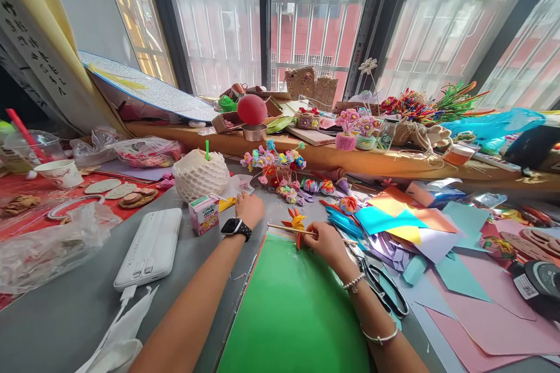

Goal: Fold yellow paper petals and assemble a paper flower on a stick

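Note:
My right hand (326, 240) is closed around a thin wooden stick (284, 228) over the far end of a green board (297, 303). An orange and yellow folded-paper flower (298, 222) sits against the stick, just left of the fingers. Farther left, my left hand (249, 210) is on the grey table with its fingers curled; what lies under the fingertips is hidden. A small yellow piece (226, 204) lies right beside that hand. Next to it stand a pink drink carton (204, 215) and a coconut (200, 175) with a green straw.
Black-handled scissors (387, 288) lie beside my right forearm, near coloured paper sheets (476, 309) and a blue paper piece (385, 218). A white power bank (151, 247) with a cable is at left. Beaded flowers (275, 166) stand ahead, below the crowded wooden sill (324, 151).

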`<state>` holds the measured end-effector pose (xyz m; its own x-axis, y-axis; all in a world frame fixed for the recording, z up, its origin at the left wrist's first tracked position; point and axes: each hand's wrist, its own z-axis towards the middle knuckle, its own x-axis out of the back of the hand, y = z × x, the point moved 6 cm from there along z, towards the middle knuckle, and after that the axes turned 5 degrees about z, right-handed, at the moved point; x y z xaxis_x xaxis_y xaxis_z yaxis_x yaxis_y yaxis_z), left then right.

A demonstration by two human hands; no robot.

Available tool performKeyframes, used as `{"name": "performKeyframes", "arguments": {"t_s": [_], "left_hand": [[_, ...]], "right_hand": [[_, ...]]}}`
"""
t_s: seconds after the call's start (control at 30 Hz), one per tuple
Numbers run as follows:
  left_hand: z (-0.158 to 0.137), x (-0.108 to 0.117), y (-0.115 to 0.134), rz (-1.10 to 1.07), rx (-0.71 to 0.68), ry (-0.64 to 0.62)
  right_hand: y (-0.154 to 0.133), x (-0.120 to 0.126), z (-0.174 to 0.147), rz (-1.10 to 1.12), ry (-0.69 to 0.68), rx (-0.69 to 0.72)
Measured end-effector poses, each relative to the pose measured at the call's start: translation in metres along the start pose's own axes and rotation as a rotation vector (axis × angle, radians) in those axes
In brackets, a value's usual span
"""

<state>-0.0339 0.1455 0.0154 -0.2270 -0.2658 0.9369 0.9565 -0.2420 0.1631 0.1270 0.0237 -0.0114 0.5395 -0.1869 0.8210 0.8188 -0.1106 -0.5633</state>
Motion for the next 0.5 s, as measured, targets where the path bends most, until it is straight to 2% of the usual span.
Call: {"name": "performKeyframes", "arguments": {"t_s": [0.27,0.5], "left_hand": [[0.016,-0.014,-0.012,0.078,0.216,-0.029],[0.017,-0.006,-0.013,0.072,0.208,-0.046]], "right_hand": [[0.0,-0.001,0.0,0.011,-0.008,-0.009],[0.0,0.0,0.0,0.014,0.002,-0.001]]}}
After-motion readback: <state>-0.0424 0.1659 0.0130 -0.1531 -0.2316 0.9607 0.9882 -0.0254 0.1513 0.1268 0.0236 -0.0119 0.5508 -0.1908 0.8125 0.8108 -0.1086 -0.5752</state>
